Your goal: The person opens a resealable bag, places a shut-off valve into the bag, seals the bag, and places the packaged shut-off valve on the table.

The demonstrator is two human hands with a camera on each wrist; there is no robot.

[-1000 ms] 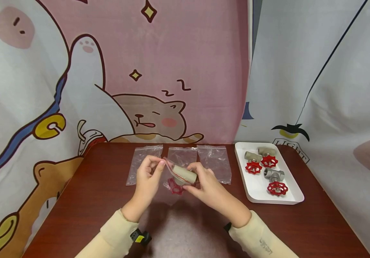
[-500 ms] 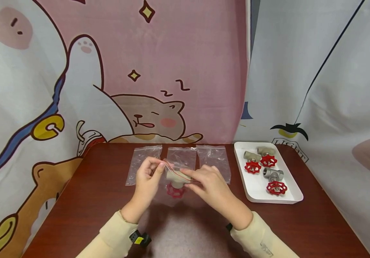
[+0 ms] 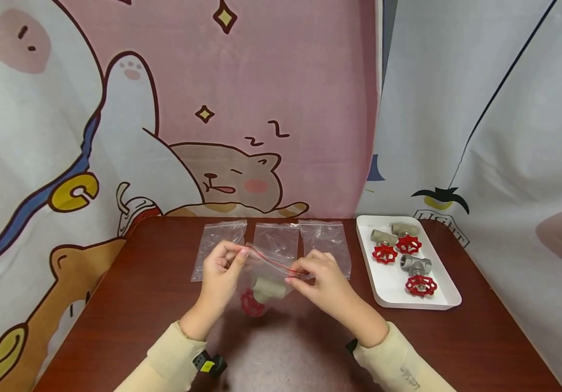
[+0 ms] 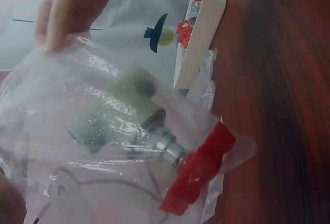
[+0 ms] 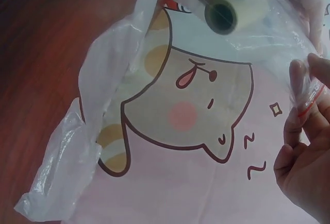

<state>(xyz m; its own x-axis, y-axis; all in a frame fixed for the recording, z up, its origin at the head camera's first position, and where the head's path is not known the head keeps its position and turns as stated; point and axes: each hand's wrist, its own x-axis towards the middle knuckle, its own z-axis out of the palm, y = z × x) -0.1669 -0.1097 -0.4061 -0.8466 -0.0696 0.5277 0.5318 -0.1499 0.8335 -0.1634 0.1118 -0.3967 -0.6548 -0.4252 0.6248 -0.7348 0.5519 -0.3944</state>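
Head: hands (image 3: 219, 268) (image 3: 324, 275) pinch bag (image 3: 267, 262); curtain (image 3: 315, 81) reads "zz" (image 3: 278, 129).

1. The head view was evenly, moderately bright and fairly sharp.
2. Glare paled the near middle of the wood-grain tabletop (image 3: 271, 365); soft shadows bordered that patch left, right and far.
3. Both wrist views looked hazy; white glints streaked the zip bag (image 4: 56, 105) over a soft-edged valve (image 4: 124, 105).

Two Z's (image 3: 277, 129) on pink cloth (image 3: 320, 81), lettering like "LIGHT" (image 3: 433, 216) on white cloth (image 3: 516, 163), illegible print (image 3: 409, 377) on right sleeve (image 3: 381, 356)
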